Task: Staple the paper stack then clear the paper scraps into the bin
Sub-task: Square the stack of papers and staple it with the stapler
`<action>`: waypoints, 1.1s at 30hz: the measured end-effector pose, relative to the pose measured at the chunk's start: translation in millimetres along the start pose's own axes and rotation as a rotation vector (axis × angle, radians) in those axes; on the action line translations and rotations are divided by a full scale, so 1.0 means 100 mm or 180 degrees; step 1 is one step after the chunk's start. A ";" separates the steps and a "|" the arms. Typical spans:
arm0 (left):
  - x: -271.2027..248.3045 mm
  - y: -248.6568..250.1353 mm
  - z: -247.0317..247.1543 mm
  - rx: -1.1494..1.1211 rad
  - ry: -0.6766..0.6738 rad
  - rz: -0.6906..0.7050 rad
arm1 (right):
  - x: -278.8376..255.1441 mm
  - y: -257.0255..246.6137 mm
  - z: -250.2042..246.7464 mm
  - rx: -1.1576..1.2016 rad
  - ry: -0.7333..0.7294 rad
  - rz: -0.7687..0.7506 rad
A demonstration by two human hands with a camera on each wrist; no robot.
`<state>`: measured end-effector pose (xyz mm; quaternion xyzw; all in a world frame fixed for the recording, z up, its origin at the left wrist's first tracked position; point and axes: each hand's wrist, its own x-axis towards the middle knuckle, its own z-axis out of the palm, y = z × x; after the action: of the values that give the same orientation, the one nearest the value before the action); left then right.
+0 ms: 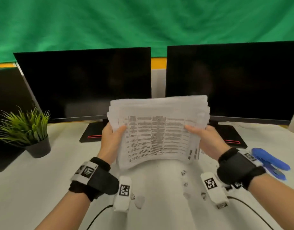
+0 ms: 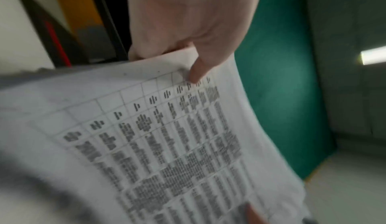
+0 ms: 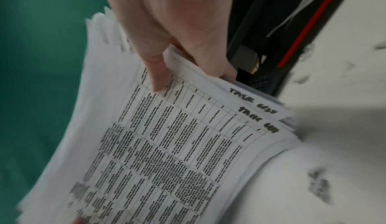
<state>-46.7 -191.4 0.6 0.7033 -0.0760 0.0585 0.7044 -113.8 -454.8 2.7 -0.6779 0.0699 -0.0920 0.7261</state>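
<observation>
A thick paper stack (image 1: pixel 157 130) printed with tables stands tilted upright above the white desk, its sheets uneven at the top. My left hand (image 1: pixel 112 138) grips its left edge, thumb (image 2: pixel 198 69) on the front sheet (image 2: pixel 167 136). My right hand (image 1: pixel 207 138) grips the right edge, thumb (image 3: pixel 156 75) pressed on the printed face (image 3: pixel 167 145). A blue stapler (image 1: pixel 270 161) lies on the desk just right of my right wrist. Small paper scraps (image 1: pixel 186 184) are scattered on the desk below the stack, between my forearms.
Two dark monitors (image 1: pixel 86 83) (image 1: pixel 234 80) stand behind the stack on black bases with red stripes. A potted green plant (image 1: pixel 29 131) sits at the left beside a black box (image 1: pixel 5 113). Cables run from both wrist cameras. No bin is in view.
</observation>
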 end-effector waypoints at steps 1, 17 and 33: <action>-0.01 -0.07 0.00 0.0028 0.0053 0.0024 | 0.03 0.09 -0.01 0.0027 -0.0018 0.0062; 0.07 0.24 0.15 -0.0385 0.0835 0.0116 | 0.09 -0.34 0.18 -0.4053 0.0972 -0.2309; 0.21 0.14 0.10 0.1476 0.0719 0.0684 | 0.08 -0.22 0.59 -0.5265 0.0458 -0.2280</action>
<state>-29.2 -201.8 18.7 0.8227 -0.0557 0.2268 0.5184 -93.1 -400.7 28.6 -0.9571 -0.0563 -0.2751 -0.0713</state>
